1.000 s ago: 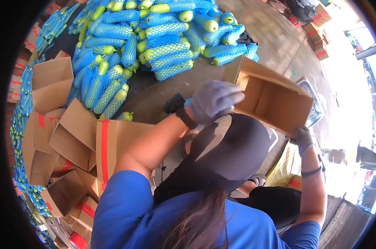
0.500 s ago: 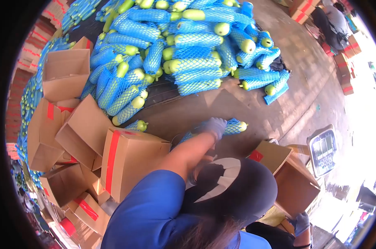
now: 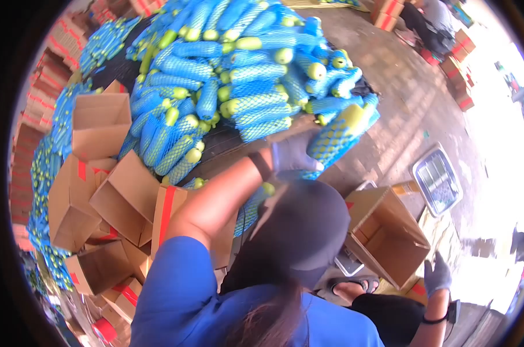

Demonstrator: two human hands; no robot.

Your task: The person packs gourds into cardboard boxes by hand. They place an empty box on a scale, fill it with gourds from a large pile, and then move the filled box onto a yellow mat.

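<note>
My left hand (image 3: 291, 156), in a grey glove, grips the end of a long pale-green gourd (image 3: 338, 134) in a blue mesh sleeve. The gourd is raised, tilted and blurred by motion. Another netted gourd (image 3: 247, 213) lies below my forearm, partly behind the dark-capped head (image 3: 296, 237). My right hand (image 3: 438, 279), also gloved, has its fingers apart and holds nothing. It is close to the lower right side of an open cardboard box (image 3: 389, 237), which is tilted with its opening facing up. Beyond my left hand rises a pile of netted gourds (image 3: 256, 87).
Several open cardboard boxes (image 3: 126, 196) are heaped at left. A scale display (image 3: 438, 180) stands right of the tilted box, with a metal scale platform (image 3: 348, 263) beside the box. A person (image 3: 429, 26) crouches by stacked cartons at the upper right.
My left hand has lifted the netted gourd off the floor, up toward the pile. My right hand has moved away from the box's lower edge, and its fingers are spread. The view has shifted.
</note>
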